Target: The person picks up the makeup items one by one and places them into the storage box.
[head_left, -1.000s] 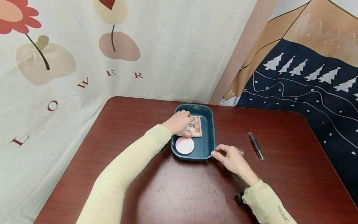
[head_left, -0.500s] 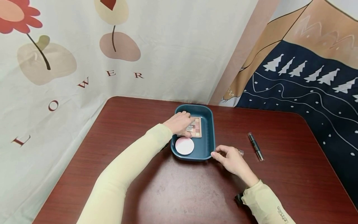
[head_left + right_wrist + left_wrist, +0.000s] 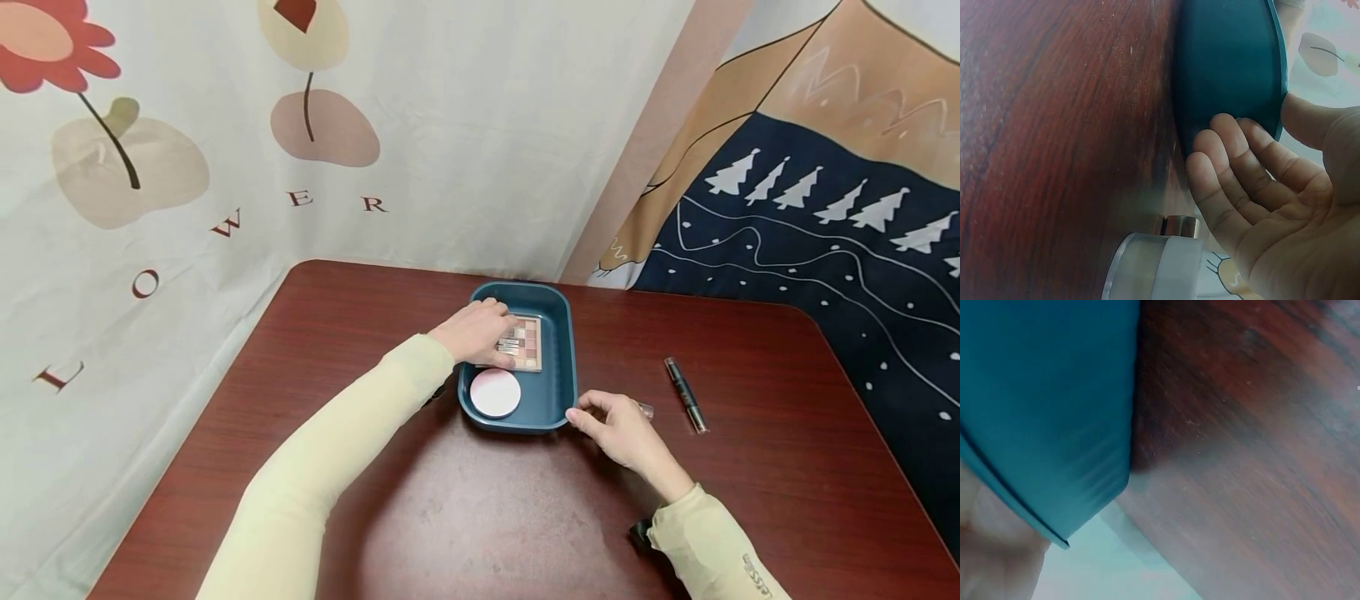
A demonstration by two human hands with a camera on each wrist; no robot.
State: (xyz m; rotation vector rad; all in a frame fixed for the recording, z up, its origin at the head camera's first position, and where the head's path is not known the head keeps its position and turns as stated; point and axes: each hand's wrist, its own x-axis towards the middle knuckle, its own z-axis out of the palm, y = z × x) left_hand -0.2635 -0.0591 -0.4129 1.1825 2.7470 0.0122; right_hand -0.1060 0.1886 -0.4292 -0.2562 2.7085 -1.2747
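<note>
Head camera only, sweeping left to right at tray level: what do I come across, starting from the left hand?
Left hand → makeup palette → right hand → dark pen-like stick.

I count one smooth blue-green rounded-rectangular tray [image 3: 573, 358], one flat square makeup palette with multicoloured pans [image 3: 530, 343] and one round white-and-pink disc [image 3: 495, 393]. I register one slim black pen-shaped stick [image 3: 686, 395], one small transparent cylinder [image 3: 646, 409], partly hidden, and one reddish-brown wood-grain table [image 3: 487, 508]. Hands: two, one left hand [image 3: 476, 333] and one right hand [image 3: 624, 429]. Printed dark-red letters [image 3: 146, 284]: five. Printed white trees [image 3: 798, 190]: seven, one cut off.
</note>
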